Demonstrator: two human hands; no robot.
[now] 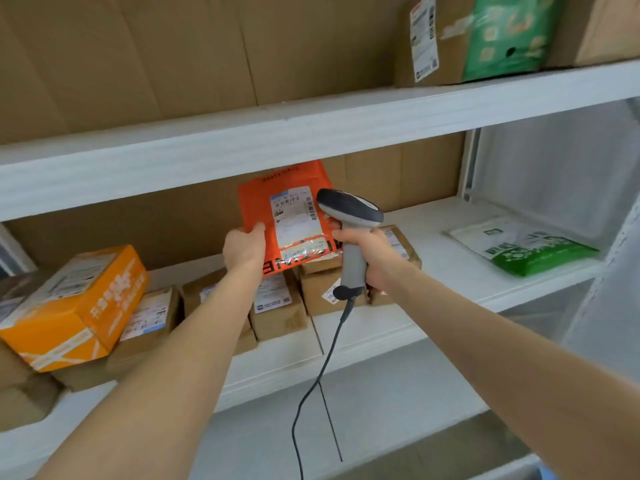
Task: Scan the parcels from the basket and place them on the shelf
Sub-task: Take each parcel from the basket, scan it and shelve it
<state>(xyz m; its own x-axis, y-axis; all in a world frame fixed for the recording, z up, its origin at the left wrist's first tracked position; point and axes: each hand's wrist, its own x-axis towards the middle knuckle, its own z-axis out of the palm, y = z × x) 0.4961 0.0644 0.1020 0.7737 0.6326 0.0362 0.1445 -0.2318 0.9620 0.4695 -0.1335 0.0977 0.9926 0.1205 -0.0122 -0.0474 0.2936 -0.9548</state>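
An orange plastic mailer parcel [263, 206] with a white shipping label stands upright in the middle shelf bay, above several brown cardboard parcels [277, 306]. My left hand [244, 247] grips its lower left edge. My right hand [367, 251] holds the handle of a grey barcode scanner [349, 209], whose dark head sits just right of the label, overlapping the mailer's right edge. The scanner's black cable hangs down from the handle. The basket is out of view.
The white shelf [450, 258] carries an orange box [79, 303] at the left and a green-and-white bag [530, 247] at the right. The shelf board above [311, 133] holds a brown box with a label [436, 39] and a green bag. Cardboard lines the back.
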